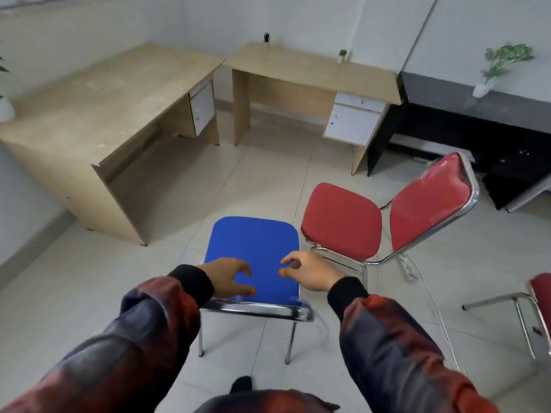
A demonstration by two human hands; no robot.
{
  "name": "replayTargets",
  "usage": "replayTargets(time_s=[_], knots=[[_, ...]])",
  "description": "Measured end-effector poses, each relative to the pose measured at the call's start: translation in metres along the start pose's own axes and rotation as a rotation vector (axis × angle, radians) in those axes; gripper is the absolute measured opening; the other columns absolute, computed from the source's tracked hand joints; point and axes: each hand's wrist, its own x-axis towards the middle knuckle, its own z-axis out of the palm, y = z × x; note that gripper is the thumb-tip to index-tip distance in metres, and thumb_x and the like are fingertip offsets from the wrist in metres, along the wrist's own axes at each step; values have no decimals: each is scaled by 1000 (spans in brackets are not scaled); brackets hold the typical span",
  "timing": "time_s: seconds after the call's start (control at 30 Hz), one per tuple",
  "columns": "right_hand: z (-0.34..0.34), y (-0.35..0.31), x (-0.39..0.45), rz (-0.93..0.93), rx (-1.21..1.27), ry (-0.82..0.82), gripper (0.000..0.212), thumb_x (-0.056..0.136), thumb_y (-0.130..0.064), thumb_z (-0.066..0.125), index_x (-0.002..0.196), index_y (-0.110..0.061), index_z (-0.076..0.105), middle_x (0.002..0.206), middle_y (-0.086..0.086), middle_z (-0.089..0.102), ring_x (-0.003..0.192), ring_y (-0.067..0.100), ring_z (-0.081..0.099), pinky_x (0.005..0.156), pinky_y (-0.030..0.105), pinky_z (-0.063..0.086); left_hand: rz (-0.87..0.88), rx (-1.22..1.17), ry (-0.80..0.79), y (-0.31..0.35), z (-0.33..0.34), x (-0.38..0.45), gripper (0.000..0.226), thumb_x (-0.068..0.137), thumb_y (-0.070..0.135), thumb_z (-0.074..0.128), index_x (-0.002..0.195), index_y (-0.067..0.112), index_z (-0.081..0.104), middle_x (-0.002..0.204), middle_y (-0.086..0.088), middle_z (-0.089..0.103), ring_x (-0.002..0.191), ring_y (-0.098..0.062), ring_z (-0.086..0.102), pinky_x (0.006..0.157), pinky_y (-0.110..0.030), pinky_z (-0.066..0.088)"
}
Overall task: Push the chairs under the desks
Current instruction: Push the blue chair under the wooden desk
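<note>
The blue chair point(253, 257) stands on the tiled floor point(89, 293), out in the open and well apart from the wooden benches: one bench point(89, 114) lies beyond it to the left, another point(310, 70) straight beyond it. Both hands hover above its seat, near the chrome back rail (neither plainly touches it). The left hand point(229, 277) and right hand point(310, 271) have loosely curled fingers, grip on nothing. A red chair point(387, 216) stands just right of the blue chair.

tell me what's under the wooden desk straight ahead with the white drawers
Under the wooden desk is bare tiled floor and its back panel; no chair is there. The white drawers hang at its right end. Their contents cannot be seen.
</note>
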Motion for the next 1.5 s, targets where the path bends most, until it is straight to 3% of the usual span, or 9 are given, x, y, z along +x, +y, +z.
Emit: replayTargets(time_s=[0.07,0.17,0.33,0.43,0.53,0.63,1.0,1.23,1.5], knots=[[13,6,-6,55,-8,-35,40,95,-44,65,126,-18,65,109,-2,62,96,14,60,81,24,43,-114,-16,-85,-1,10,-2,67,83,68,58,133,24,54,139,6,53,126,-16,50,107,-31,38],[47,25,-21,102,32,-92,32,96,-50,58,103,-21,68,93,-5,63,87,14,58,76,27,45,-240,-19,-116,-5,33,-6,73,77,86,37,116,30,63,114,11,64,108,-13,58,96,-32,45],[71,31,-27,94,124,102,29,97,-39,49,75,-24,61,75,-6,61,77,17,56,80,36,49,-282,126,84,0,46,-10,59,89,74,22,81,29,60,84,9,62,87,-16,59,79,-31,44],[78,26,-27,26,-8,165,34,96,-45,46,89,-22,71,84,-6,70,84,19,62,77,35,50,-308,155,160,4,48,-13,52,91,65,28,75,27,59,77,8,59,81,-17,57,73,-30,40],[83,25,-27,12,-77,207,48,93,-65,46,102,-27,75,95,-10,74,91,13,64,73,28,45,-352,185,234,3,52,-15,51,90,59,32,72,23,63,71,5,59,77,-19,58,68,-30,39],[84,25,-19,9,-96,221,55,91,-70,44,101,-26,76,96,-10,75,91,13,65,77,30,50,-359,187,282,3,55,-14,51,90,55,33,76,19,67,71,3,62,76,-20,60,66,-30,39],[63,37,-5,-65,-58,237,44,93,-60,51,83,-25,75,78,-12,72,77,10,64,69,29,50,-361,162,441,10,50,4,47,84,52,40,70,18,69,65,1,64,66,-18,60,62,-28,47],[59,23,13,-54,-52,242,39,94,-58,52,74,-28,66,63,-13,60,66,10,55,56,21,34,-293,126,481,-3,28,19,41,82,50,45,68,19,67,63,4,63,66,-18,61,64,-28,50],[56,9,41,-121,-41,229,44,95,-57,51,66,-26,58,57,-9,53,58,10,49,53,26,33,-347,103,486,-24,10,28,39,86,46,45,70,19,67,66,3,63,67,-20,60,60,-27,42]])
